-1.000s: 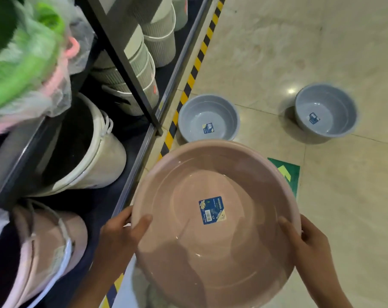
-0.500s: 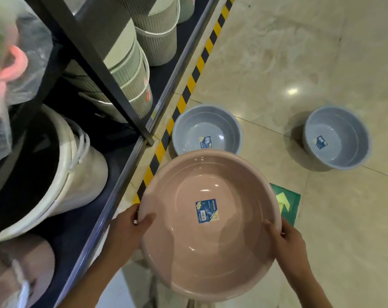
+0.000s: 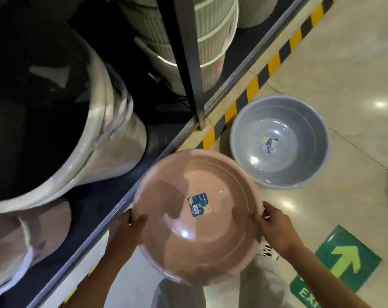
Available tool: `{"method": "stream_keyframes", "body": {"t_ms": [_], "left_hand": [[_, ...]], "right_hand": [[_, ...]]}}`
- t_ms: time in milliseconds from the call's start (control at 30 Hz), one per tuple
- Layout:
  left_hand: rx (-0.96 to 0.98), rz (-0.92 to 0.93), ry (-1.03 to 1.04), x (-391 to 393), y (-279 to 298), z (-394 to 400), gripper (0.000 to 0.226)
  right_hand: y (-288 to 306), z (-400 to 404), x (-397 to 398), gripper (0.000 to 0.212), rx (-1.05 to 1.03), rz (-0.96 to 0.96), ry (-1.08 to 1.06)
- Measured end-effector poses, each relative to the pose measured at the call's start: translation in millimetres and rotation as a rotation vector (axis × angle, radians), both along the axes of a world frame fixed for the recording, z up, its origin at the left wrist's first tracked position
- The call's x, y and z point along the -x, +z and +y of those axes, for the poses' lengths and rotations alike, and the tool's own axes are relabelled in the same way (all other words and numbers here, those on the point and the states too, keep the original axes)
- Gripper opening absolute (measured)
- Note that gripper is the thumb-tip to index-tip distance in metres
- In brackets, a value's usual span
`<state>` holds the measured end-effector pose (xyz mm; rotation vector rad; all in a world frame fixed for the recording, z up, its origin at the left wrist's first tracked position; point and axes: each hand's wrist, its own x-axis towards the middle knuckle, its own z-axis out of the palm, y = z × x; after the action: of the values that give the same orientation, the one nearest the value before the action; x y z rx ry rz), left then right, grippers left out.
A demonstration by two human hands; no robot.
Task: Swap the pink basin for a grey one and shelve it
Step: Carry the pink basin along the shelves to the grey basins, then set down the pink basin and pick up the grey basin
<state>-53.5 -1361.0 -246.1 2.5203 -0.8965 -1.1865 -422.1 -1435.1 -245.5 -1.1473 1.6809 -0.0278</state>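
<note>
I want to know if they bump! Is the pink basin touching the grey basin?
Apart. In the head view a strip of floor shows between the pink basin, held in both hands, and the grey basin.

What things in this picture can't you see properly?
- Sticker in the pink basin, head view: print too small to read.
- Sticker in the grey basin: blurred.
- Floor sign: word cut off by the bottom edge.
- Floor beneath the pink basin: hidden by it.

Left hand, right hand: closed grip, forearms extended.
</note>
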Motion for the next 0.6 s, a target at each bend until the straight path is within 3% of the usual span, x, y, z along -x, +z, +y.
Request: {"method": "stream_keyframes", "body": {"t_ms": [67, 133, 267, 600], "left_hand": [[-0.022, 0.008, -0.041, -7.9, -17.8, 1.3, 0.025], [-0.068, 0.076, -0.054, -14.3, -36.5, 3.9, 0.014], [-0.165, 0.178, 0.037, -21.2, -66.8, 6.9, 0.041], [-0.245, 0.212, -0.002, -19.6, -100.4, 9.3, 0.039]], "right_hand": [[-26.4, -13.4, -9.6, 0.028, 0.015, 0.03, 0.041], [-50.8, -20.3, -18.2, 0.032, 0.029, 0.062, 0.046], [-85.6, -21.8, -27.4, 0.026, 0.013, 0.099, 0.064], [-114.3, -18.8, -29.6, 0.024, 0.003, 0.128, 0.068]]}}
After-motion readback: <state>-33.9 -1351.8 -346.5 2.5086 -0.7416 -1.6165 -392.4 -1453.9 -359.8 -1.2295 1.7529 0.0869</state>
